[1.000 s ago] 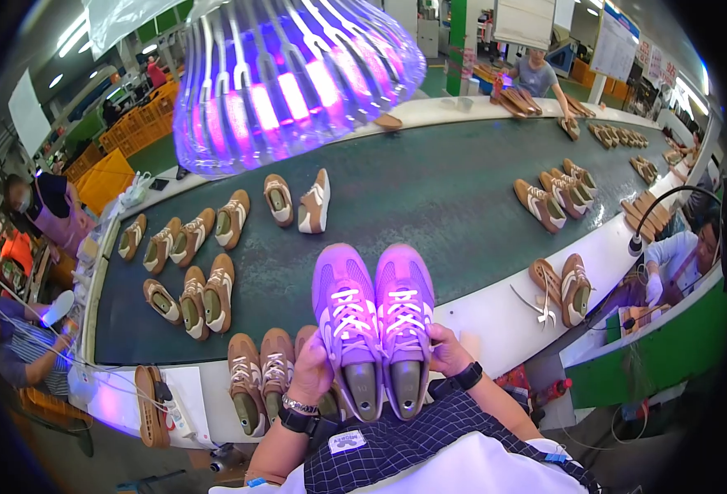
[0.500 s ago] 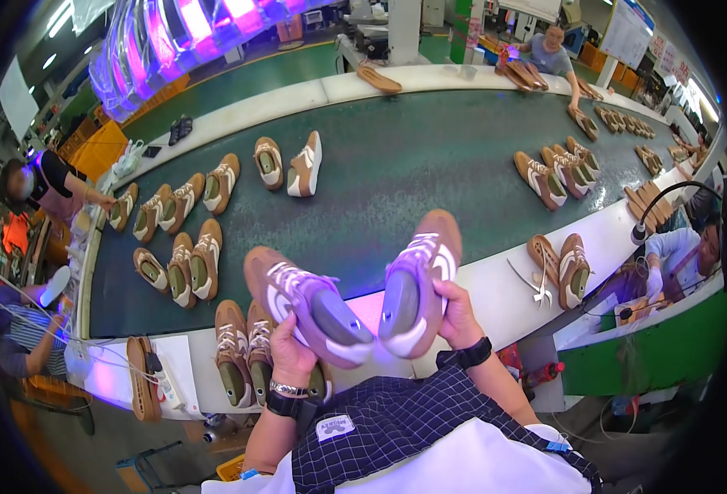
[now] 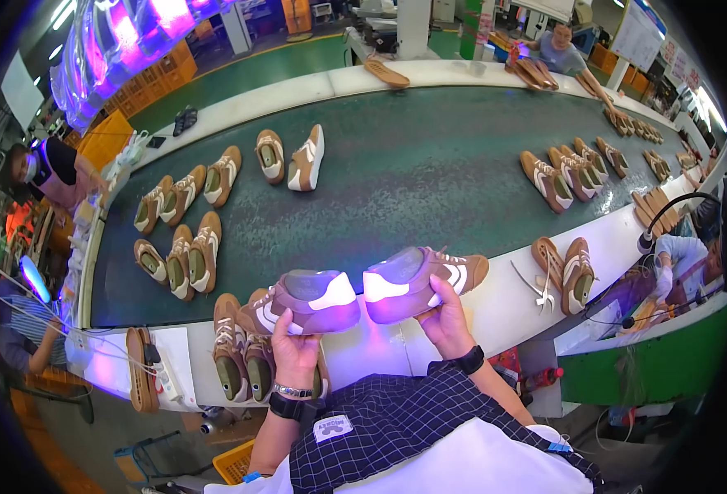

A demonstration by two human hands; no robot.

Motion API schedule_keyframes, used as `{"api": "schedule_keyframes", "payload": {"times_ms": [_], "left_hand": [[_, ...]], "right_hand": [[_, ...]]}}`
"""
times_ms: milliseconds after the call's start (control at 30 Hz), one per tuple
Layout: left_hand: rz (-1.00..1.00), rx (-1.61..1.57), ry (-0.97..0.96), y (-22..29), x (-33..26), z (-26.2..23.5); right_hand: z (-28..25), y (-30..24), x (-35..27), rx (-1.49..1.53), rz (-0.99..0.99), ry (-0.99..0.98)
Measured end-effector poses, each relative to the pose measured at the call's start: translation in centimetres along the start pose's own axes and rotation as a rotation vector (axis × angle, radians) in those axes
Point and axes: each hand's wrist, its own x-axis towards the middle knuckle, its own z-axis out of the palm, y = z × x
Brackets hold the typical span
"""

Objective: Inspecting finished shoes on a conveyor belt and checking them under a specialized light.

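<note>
The fingers of the left hand [image 3: 295, 350] are hidden behind the left shoe [image 3: 306, 302]; those of the right hand [image 3: 447, 323] curl out of sight under the right shoe [image 3: 421, 282]. At lower left, the pair of shoes [image 3: 240, 362] on the bench [image 3: 503, 309] is partly covered by the left wrist. The purple lamp [image 3: 116, 33] is cut off by the top edge.

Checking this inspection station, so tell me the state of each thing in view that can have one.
left hand: gripping left shoe from below.
right hand: gripping right shoe from below.
left shoe: lifted, on its side, heel inward.
right shoe: lifted, on its side, heel inward.
pair at the white ledge: set down, laces loose.
</note>
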Motion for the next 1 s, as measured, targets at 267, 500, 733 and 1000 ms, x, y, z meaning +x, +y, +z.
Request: {"api": "schedule_keyframes", "payload": {"times_ms": [267, 500, 733, 1000], "left_hand": [[-0.003, 0.022, -0.008, -0.8, 0.0, 0.2], [-0.005, 0.060, 0.034, -1.0, -0.1, 0.7], [-0.032, 0.053, 0.029, -1.3, 0.2, 0.6], [-0.017, 0.071, 0.057, -1.5, 0.8, 0.2]], "right_hand": [[-0.4, 0.6, 0.6, -0.011, -0.003, 0.035], [-0.8, 0.7, 0.6, -0.008, -0.002, 0.063], [-1.2, 0.9, 0.7, 0.000, -0.007, 0.095], [-0.9, 1.0, 0.3, -0.015, -0.020, 0.107]]}}
